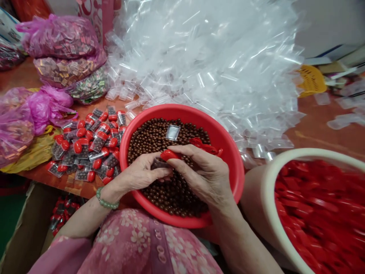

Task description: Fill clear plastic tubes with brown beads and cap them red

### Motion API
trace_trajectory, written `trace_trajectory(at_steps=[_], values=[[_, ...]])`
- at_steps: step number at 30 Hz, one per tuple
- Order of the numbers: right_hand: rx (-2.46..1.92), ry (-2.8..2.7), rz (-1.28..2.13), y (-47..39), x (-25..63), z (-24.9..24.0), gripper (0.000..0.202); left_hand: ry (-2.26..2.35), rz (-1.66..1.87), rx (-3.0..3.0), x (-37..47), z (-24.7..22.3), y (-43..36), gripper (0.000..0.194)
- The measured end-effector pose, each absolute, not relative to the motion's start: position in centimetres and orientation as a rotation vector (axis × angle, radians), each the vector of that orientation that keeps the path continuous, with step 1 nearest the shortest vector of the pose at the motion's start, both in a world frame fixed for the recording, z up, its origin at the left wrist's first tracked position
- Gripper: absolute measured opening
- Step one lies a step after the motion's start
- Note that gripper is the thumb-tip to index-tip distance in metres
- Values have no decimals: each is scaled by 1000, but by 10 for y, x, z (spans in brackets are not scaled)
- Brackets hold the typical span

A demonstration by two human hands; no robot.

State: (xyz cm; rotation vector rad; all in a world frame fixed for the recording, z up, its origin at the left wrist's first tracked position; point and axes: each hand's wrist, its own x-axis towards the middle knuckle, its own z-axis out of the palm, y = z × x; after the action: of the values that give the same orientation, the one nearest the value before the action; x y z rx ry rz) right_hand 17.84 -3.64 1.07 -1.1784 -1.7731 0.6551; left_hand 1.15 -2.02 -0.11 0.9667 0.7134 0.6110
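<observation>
A red basin (239,167) holds many small brown balls (148,137). Over it, my left hand (145,171) is closed on a small clear container (160,163), whose contents are hard to make out. My right hand (203,171) pinches a red cap (170,155) at the container's upper end, so the two hands nearly meet. On the balls just beyond my fingers lies a clear flat piece (172,133). Several red pieces (203,145) rest in the basin behind my right hand.
Capped containers (98,140) are heaped left of the basin. Clear empty containers (199,57) form a large pile behind it. A cream bucket (269,186) of red caps (319,209) stands right. Pink bags (65,38) sit far left; a cardboard box (25,224) is below.
</observation>
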Motion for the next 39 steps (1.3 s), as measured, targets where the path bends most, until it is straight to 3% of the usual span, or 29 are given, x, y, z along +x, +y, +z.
trace_trajectory(at_steps=[12,21,24,29,33,39], values=[[-1176,-1759,651,-41,174,8,19,655,524,1028,11,-5,-20,18],[-1178,-1854,621,-41,176,9,17,635,501,967,8,-4,-20,40],[-1113,-2025,454,-40,178,13,23,612,523,914,7,-3,-20,41],[-1133,-2325,130,-41,172,13,61,557,533,779,7,-5,-20,44],[-1126,-2361,-158,-43,163,9,60,575,584,682,8,-6,-22,44],[-979,-2444,-319,-36,161,16,53,538,566,591,7,-8,-24,46]])
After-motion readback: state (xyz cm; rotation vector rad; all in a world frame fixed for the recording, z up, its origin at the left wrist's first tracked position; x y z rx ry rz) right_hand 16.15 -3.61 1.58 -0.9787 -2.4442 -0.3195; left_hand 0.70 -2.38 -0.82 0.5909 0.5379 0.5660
